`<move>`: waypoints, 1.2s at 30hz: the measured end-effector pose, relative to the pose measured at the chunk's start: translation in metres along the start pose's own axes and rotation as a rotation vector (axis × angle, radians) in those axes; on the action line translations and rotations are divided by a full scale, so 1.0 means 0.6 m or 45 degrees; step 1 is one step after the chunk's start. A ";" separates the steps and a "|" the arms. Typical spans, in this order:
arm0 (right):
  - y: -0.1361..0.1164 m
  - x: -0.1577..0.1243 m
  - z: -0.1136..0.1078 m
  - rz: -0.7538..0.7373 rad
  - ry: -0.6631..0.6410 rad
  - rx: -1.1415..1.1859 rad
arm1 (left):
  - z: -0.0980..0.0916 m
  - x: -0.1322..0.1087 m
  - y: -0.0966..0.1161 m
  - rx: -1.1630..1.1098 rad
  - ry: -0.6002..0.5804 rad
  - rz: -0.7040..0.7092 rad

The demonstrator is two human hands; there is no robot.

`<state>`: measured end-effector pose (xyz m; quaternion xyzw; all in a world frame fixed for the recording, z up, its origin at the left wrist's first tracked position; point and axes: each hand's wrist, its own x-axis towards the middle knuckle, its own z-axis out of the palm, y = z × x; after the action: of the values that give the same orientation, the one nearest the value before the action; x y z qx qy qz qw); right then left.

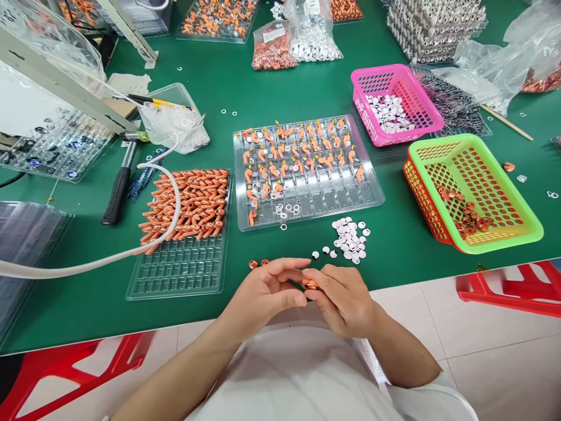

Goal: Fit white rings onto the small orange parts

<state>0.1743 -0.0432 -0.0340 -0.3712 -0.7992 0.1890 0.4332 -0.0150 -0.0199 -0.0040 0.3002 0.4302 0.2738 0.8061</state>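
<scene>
Close to the table's front edge, my right hand [344,295] pinches a small copper-orange part [311,284] between thumb and fingers. My left hand [272,289] is curved beside it, fingers and thumb apart, with nothing visible between them. Small white discs [350,238] lie loose just beyond my right hand. Two orange pieces [253,264] rest on the table beyond my left hand, partly hidden by it. Farther off, a clear compartment tray [333,202] holds rows of orange hook-shaped parts and several thin white rings.
At left, another clear tray [175,275] carries piled orange parts, crossed by a white hose [177,204]. A hammer [117,193] lies beyond. On the right stand a green basket [504,240] of copper pieces and a pink basket [372,126] of white discs. Bags [274,47] lie behind.
</scene>
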 end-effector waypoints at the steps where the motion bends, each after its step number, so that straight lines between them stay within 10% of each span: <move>1: 0.000 -0.001 -0.001 -0.015 -0.002 -0.037 | 0.002 -0.003 0.001 0.055 0.026 0.039; 36: 0.007 -0.007 0.018 -0.259 0.084 -0.082 | 0.018 -0.018 -0.030 0.224 0.202 0.514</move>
<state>0.1686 -0.0434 -0.0444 -0.3081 -0.8236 0.1060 0.4642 -0.0077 -0.0424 -0.0064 0.4267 0.4455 0.4138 0.6695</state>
